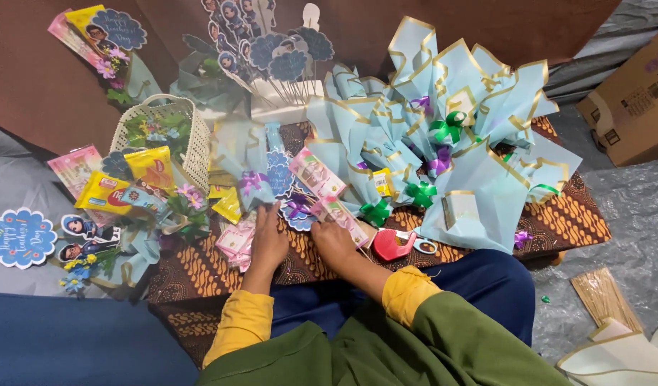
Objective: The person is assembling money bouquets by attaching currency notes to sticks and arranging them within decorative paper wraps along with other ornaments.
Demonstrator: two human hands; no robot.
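My left hand (268,241) rests on the patterned brown cloth (200,268), fingers reaching up to a small bouquet in pale blue wrap with a purple bow (252,182). My right hand (334,239) lies beside it and touches a pink snack packet (337,212) at the bouquet's base. A second pink packet (316,173) leans just above. A red tape dispenser (391,244) sits right of my right hand. Whether either hand actually grips something is unclear.
Several finished blue-and-gold bouquets (457,129) with green bows pile up at right. A white basket (193,136) and paper toppers on sticks (272,53) stand behind. Loose snack packets (104,193) lie left. A cardboard box (632,107) and sticks (604,297) are at right.
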